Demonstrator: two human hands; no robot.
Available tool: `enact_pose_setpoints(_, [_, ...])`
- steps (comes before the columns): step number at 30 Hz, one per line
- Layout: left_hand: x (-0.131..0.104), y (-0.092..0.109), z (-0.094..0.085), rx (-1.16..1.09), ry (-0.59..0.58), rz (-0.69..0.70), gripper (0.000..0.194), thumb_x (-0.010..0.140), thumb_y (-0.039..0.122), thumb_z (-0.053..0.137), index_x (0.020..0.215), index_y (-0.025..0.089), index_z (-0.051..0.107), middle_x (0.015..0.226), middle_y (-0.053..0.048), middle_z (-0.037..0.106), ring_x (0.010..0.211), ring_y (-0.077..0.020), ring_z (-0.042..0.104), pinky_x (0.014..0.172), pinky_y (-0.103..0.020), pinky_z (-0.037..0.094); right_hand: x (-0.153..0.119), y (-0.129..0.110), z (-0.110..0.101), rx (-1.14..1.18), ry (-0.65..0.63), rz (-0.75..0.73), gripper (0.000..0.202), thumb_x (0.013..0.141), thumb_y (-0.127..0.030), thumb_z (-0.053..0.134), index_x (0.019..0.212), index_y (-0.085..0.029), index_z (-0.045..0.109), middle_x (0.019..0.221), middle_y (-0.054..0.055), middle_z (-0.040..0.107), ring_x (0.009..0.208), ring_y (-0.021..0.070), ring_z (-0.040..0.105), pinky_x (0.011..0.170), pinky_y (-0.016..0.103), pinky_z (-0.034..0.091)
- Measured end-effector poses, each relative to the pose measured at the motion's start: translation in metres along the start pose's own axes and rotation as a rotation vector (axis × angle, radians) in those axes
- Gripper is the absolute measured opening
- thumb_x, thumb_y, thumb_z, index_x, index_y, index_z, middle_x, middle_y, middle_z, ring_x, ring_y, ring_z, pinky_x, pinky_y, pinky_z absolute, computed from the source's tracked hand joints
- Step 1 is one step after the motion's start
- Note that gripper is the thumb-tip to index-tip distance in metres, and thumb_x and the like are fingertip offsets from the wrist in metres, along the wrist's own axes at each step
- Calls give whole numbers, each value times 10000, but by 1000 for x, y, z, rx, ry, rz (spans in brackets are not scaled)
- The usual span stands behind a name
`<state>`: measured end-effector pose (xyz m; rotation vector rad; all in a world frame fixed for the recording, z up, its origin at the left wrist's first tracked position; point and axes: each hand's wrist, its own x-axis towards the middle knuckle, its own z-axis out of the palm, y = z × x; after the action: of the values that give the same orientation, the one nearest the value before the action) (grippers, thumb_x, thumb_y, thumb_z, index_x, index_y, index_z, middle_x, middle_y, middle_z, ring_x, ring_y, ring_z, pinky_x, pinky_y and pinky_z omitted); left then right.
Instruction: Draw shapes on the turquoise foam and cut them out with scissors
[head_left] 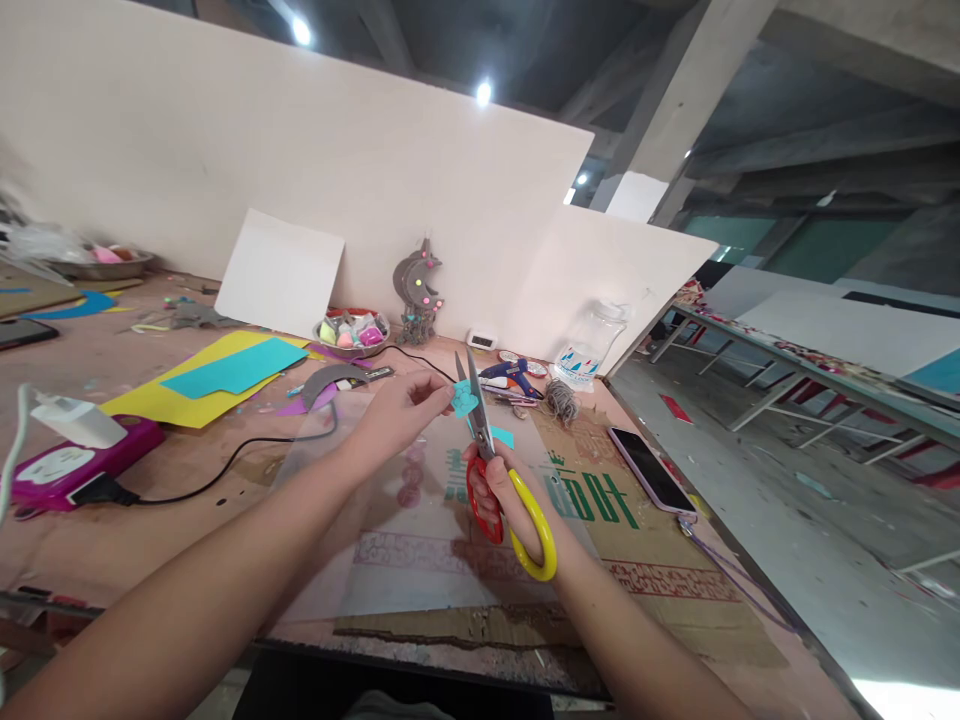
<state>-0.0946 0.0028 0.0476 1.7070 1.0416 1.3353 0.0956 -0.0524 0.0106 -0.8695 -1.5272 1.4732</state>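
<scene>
My left hand [409,405] pinches a small piece of turquoise paper [464,398] with lines drawn on it. In my right hand [504,500] is a pair of scissors [531,525] with one red and one yellow handle loop. The blades point up and stand slightly apart, with the paper at them; whether they bite into it I cannot tell. A turquoise scrap [502,436] lies just behind the scissors. Below both hands a translucent sheet [405,570] covers part of a printed cardboard piece [660,545].
Yellow paper [191,402] and a turquoise sheet [236,368] lie left. A purple power strip [135,450] trails a black cable. Behind are a bowl of coloured clay [351,330], a grey moon ornament [417,285], a glue gun [510,377] and a jar [589,345]. A phone [652,470] lies right.
</scene>
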Motion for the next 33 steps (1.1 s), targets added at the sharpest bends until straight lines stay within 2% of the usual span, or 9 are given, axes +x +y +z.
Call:
enact_pose_setpoints(12, [3, -6, -3, 40, 28, 6, 305, 843, 453, 573, 708, 184, 621, 705, -6, 642, 692, -152, 587, 649, -266, 433, -1, -5, 2, 13, 30, 47, 486, 855, -671, 533, 994, -205, 521, 635, -72, 322, 497, 73, 231, 443, 221, 186])
enact_pose_setpoints(17, [2, -2, -4, 55, 42, 10, 288, 839, 436, 574, 697, 188, 613, 697, -4, 640, 693, -152, 583, 655, -265, 435, -1, -5, 0, 2, 15, 55, 466, 872, -652, 527, 1004, -205, 525, 635, -68, 314, 511, 79, 231, 441, 216, 179])
enact_pose_setpoints(22, [3, 1, -5, 110, 59, 8, 286, 844, 411, 546, 668, 190, 592, 674, 7, 592, 676, -144, 540, 638, -267, 407, -1, -5, -3, -16, -12, 62, 458, 883, -641, 517, 1023, -205, 511, 644, -68, 317, 518, 80, 218, 443, 209, 184])
enact_pose_setpoints(28, [5, 0, -7, 113, 95, -6, 280, 833, 414, 559, 660, 194, 565, 646, 17, 548, 650, -136, 501, 601, -256, 390, -2, -10, -1, -14, 1, 86, 486, 841, -661, 563, 998, -203, 522, 642, -68, 320, 510, 79, 225, 440, 208, 185])
enact_pose_setpoints(30, [5, -2, -6, 96, 85, -14, 316, 841, 450, 555, 652, 196, 556, 635, 18, 551, 638, -135, 508, 599, -260, 394, -2, -9, 0, -7, 11, 84, 486, 835, -663, 569, 994, -206, 525, 635, -69, 315, 505, 82, 231, 438, 211, 183])
enact_pose_setpoints(33, [5, -5, -1, -25, 3, -60, 363, 812, 526, 592, 670, 193, 562, 647, 4, 608, 655, -147, 573, 618, -269, 428, -1, -6, 0, -12, 30, 56, 476, 853, -658, 546, 993, -204, 527, 626, -69, 318, 498, 84, 239, 433, 214, 194])
